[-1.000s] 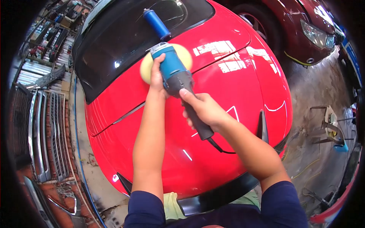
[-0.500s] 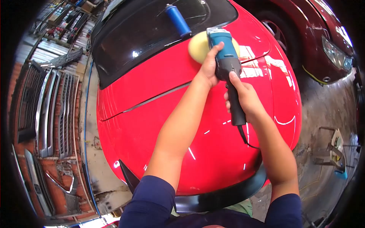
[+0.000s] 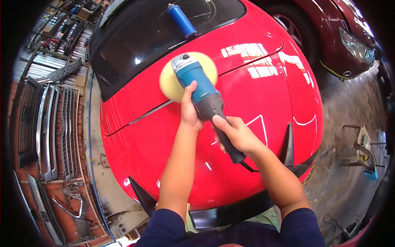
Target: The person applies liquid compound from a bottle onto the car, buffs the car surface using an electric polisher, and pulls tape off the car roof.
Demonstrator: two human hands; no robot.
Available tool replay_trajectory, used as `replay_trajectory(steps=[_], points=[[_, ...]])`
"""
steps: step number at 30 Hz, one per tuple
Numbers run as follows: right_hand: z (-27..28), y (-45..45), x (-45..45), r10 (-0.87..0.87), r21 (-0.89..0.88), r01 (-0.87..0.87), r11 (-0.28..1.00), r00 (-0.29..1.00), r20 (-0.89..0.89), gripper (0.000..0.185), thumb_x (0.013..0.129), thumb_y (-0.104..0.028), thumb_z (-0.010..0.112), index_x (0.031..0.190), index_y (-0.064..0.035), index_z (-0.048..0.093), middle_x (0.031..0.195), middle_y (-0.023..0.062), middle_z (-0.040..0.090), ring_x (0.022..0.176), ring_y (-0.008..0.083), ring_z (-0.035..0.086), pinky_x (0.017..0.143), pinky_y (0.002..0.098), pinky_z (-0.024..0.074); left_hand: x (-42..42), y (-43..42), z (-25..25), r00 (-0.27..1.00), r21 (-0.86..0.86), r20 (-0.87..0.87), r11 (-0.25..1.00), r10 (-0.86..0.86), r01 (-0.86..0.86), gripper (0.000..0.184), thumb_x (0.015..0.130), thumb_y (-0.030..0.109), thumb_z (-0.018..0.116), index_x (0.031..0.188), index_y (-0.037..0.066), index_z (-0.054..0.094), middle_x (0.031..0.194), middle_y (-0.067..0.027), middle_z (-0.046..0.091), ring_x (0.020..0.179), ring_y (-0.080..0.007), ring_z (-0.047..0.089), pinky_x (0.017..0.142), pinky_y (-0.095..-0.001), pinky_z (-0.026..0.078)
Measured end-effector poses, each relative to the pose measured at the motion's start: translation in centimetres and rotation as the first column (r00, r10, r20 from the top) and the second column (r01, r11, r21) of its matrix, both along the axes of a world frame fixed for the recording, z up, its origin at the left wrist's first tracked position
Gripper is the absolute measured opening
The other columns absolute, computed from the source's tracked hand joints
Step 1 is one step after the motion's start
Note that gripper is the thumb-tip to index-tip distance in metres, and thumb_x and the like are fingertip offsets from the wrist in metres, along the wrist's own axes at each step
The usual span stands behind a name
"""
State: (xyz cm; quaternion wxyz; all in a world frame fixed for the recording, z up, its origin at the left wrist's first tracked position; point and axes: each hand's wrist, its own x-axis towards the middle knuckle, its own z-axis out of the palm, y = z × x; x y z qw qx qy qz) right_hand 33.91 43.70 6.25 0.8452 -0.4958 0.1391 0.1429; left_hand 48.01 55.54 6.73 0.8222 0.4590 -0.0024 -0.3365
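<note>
My left hand is closed around the teal front body of a power polisher. Its black rear handle is gripped by my right hand, the thumb lying on top. A round yellow pad under the tool's head rests on the glossy red car panel, across the dark seam; its edge looks blurred. From the handle's end a black cord runs to the right. Beyond the pad, a blue bottle lies on the dark rear window.
A dark red car stands at the upper right. Grilles and trim parts lean along the left side, beside a blue hose. On the right floor is a beige stool.
Since half a second ago, both hands and the polisher have moved left and nearer over the red panel. Earlier they went from left to right. The view has shifted too.
</note>
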Motion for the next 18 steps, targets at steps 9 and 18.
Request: replay_trajectory(steps=[9,18], points=[[-0.8,-1.1,-3.2,-0.292,-0.021,0.291,0.957,0.955,-0.055,0.056,0.105,-0.058,0.056,0.109,-0.0026,0.058,0.075,0.0075,0.064,0.055,0.017,0.064,0.051,0.0304,0.0532,-0.2,-6.5,-1.9,0.979,0.003,0.004,0.979,-0.205,0.205,0.066,0.092,0.049,0.071,0.129,-0.003,0.055,0.098,-0.0188,0.072,0.079,-0.0277,0.075,0.071,-0.0405,0.065],[-1.2,3.0,-6.3,-0.133,0.045,0.135,0.99,0.99,-0.044,0.046,0.107,-0.049,0.059,0.105,-0.0031,0.058,0.075,0.0065,0.064,0.055,0.0148,0.062,0.051,0.03,0.0512,-4.2,0.7,-2.7,0.996,0.051,-0.055,0.996,-0.07,0.073,0.061,0.095,0.051,0.064,0.126,-0.001,0.057,0.099,-0.0186,0.072,0.082,-0.0292,0.075,0.073,-0.0415,0.064]])
